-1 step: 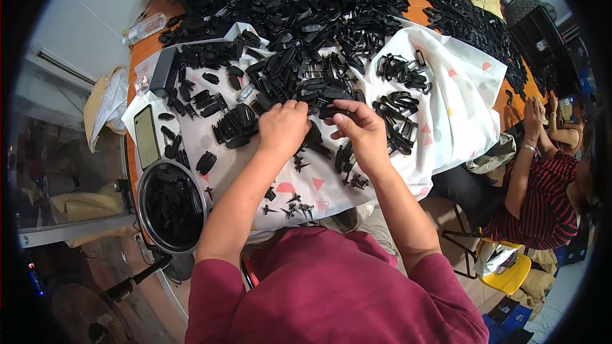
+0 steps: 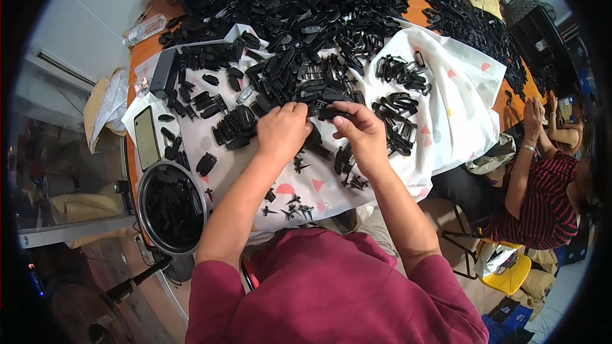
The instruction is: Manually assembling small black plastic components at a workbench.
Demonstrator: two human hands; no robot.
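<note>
In front of me, my left hand [image 2: 282, 131] is closed with its fingers bent down at the near edge of a heap of black plastic parts [image 2: 275, 78]. What its fingertips hold is hidden. Beside it, my right hand [image 2: 363, 135] pinches an elongated black plastic part [image 2: 331, 114] between thumb and fingers, its left end pointing toward the left hand. Below the hands, several small spiky black pieces [image 2: 295, 207] lie on a white patterned sheet [image 2: 456, 111]. Clusters of clip-like black parts [image 2: 395, 113] lie right of my right hand, and more [image 2: 236, 125] left of my left hand.
A metal bowl [image 2: 141, 200] holding black parts stands at the left edge, with a phone [image 2: 146, 137] and a dark box [image 2: 165, 72] behind it. A plastic bottle [image 2: 145, 29] lies at far left. At right sits a person in a striped top [image 2: 542, 200].
My hands have shifted only very slightly. The right hand still pinches the black part, and everything else looks unmoved.
</note>
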